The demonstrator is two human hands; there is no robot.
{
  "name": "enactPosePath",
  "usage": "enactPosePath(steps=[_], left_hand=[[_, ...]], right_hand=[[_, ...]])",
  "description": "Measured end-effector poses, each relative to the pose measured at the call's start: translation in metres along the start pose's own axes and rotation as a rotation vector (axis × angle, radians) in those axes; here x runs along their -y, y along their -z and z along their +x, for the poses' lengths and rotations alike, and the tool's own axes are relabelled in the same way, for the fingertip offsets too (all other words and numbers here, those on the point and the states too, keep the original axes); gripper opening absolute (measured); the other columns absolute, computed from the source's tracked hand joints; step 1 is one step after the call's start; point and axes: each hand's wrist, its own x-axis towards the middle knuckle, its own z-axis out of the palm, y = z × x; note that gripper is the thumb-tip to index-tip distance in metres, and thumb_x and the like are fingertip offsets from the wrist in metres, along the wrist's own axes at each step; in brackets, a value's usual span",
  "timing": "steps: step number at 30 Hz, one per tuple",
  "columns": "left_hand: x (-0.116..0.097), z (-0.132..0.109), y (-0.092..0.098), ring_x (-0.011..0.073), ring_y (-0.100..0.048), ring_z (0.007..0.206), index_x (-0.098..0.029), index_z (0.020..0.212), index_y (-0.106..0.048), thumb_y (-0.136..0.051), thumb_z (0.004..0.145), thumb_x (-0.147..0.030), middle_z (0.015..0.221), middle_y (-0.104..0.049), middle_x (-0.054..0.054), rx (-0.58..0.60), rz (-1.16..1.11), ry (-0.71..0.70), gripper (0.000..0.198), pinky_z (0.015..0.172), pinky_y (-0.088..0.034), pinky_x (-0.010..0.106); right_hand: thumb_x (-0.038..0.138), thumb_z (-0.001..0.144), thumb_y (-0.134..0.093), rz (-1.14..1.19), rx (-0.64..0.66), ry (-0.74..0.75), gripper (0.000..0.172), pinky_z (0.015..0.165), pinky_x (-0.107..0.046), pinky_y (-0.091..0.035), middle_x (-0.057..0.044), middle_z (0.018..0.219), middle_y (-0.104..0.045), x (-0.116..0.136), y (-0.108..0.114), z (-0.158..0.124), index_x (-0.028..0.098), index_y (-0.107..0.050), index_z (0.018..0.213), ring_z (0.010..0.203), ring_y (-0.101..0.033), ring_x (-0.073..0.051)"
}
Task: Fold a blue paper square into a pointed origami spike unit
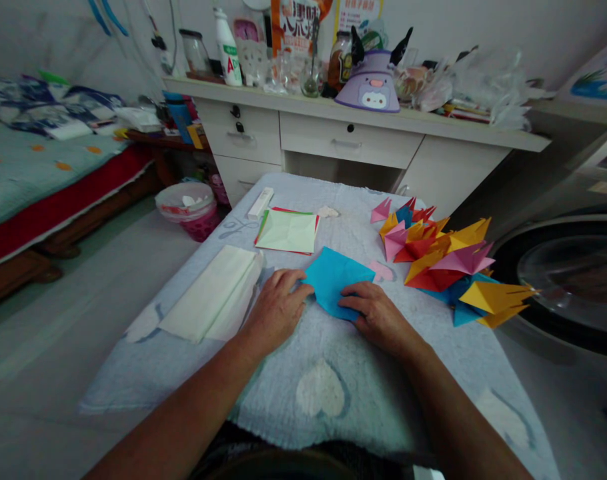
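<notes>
A sheet of blue origami paper (336, 277) lies on the cloth-covered table in front of me, its outline angular with a fold along the lower side. My left hand (282, 301) pinches its left corner between thumb and fingers. At the lower right edge, my right hand (376, 308) grips the same paper with bent fingers; its thumb is partly hidden. Just beyond the blue paper is a stack of square coloured paper (288, 231), pale green on top with red and green edges showing. To the right sits a cluster of folded paper cranes (436, 250) in yellow, red, pink and blue.
Folded whitish paper (211, 293) lies left of my left hand. A small white box (260, 203) is near the table's far left corner. Beyond stands a white cabinet (353, 137) with jars and a purple visor (371, 80). A pink bin (198, 217) and washing machine (573, 267) flank the table.
</notes>
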Motion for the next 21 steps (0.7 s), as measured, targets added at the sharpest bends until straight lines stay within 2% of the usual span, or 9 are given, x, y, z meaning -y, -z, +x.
enactPosePath(steps=[3,6,11,13,17,21], left_hand=[[-0.001,0.002,0.0,0.0247,-0.051,0.107,-0.017,0.104,-0.063,-0.061,0.082,-0.006,0.112,-0.056,0.009,-0.051,-0.018,0.032,0.025,0.096,-0.046,0.042],[-0.001,0.003,-0.001,0.0261,-0.048,0.111,-0.019,0.11,-0.063,-0.062,0.081,-0.007,0.117,-0.054,0.01,-0.046,0.014,0.028,0.031,0.097,-0.045,0.043],[0.004,0.003,-0.005,0.0267,-0.046,0.113,-0.023,0.085,-0.071,-0.065,0.081,-0.01,0.118,-0.056,0.007,0.005,0.041,-0.011,0.015,0.094,-0.046,0.043],[0.006,0.002,-0.005,0.0261,-0.047,0.11,-0.023,0.082,-0.071,-0.065,0.082,-0.011,0.115,-0.058,0.006,0.016,0.04,-0.009,0.013,0.092,-0.047,0.043],[0.008,0.0,-0.002,0.0254,-0.049,0.108,-0.023,0.082,-0.071,-0.064,0.083,-0.012,0.112,-0.059,0.006,0.05,0.017,0.025,0.013,0.092,-0.047,0.043],[0.008,-0.001,0.001,0.0249,-0.051,0.107,-0.022,0.082,-0.07,-0.063,0.083,-0.011,0.109,-0.06,0.005,0.073,-0.047,0.077,0.013,0.094,-0.045,0.043]], right_hand=[[0.002,0.075,-0.058,0.02,-0.001,0.011,0.038,0.094,-0.042,-0.05,-0.011,0.116,-0.069,0.001,0.001,-0.001,0.018,-0.073,0.105,0.106,-0.063,-0.026],[0.006,0.079,-0.058,0.037,-0.017,0.025,0.031,0.092,-0.042,-0.052,-0.011,0.114,-0.07,0.002,0.002,-0.001,0.018,-0.073,0.103,0.103,-0.065,-0.025],[0.009,0.084,-0.056,0.118,-0.024,0.042,0.026,0.092,-0.04,-0.052,-0.01,0.11,-0.071,0.001,0.003,-0.002,0.019,-0.071,0.104,0.102,-0.065,-0.023],[0.012,0.085,-0.056,0.163,-0.017,0.041,0.024,0.092,-0.039,-0.051,-0.009,0.108,-0.071,0.003,0.006,-0.002,0.019,-0.07,0.103,0.101,-0.065,-0.022],[0.015,0.088,-0.056,0.232,0.005,-0.042,0.015,0.087,-0.036,-0.051,-0.007,0.099,-0.07,0.007,0.012,0.001,0.02,-0.069,0.095,0.093,-0.063,-0.02],[0.02,0.087,-0.061,0.239,-0.032,-0.17,0.008,0.084,-0.037,-0.05,-0.009,0.102,-0.067,0.006,0.011,0.003,0.019,-0.068,0.092,0.093,-0.061,-0.021]])
